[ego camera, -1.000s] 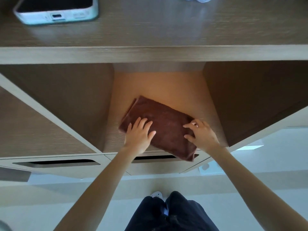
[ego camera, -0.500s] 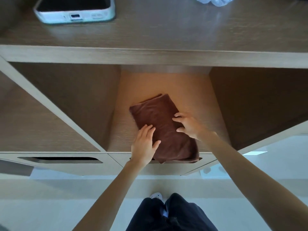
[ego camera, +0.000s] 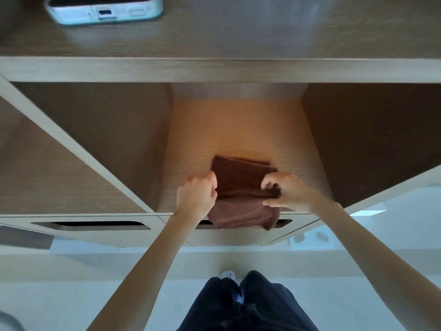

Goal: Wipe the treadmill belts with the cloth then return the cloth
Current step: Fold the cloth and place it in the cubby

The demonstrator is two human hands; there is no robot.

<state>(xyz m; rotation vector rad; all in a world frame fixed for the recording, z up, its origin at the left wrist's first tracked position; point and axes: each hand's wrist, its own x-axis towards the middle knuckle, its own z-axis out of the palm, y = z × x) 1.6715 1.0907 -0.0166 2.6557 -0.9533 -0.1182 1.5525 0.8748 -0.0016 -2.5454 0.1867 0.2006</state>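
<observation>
Brown cloth (ego camera: 241, 180), just one, left hand (ego camera: 195, 194) and right hand (ego camera: 288, 189) each gripping it

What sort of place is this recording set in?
Likely a furnished indoor room, home or gym unclear: a wooden shelf unit with open cubbies, a phone on top, a cloth in one cubby, a wall socket below.

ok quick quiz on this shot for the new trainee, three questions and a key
1. True or false: the brown cloth lies in the cabinet's middle open compartment.
2. What lies on the cabinet top? A a phone; B a mug; C a book.
3. Which hands grip the cloth?
Key: 1 true. 2 A. 3 both, the left hand at its left edge and the right hand at its right edge.
</observation>
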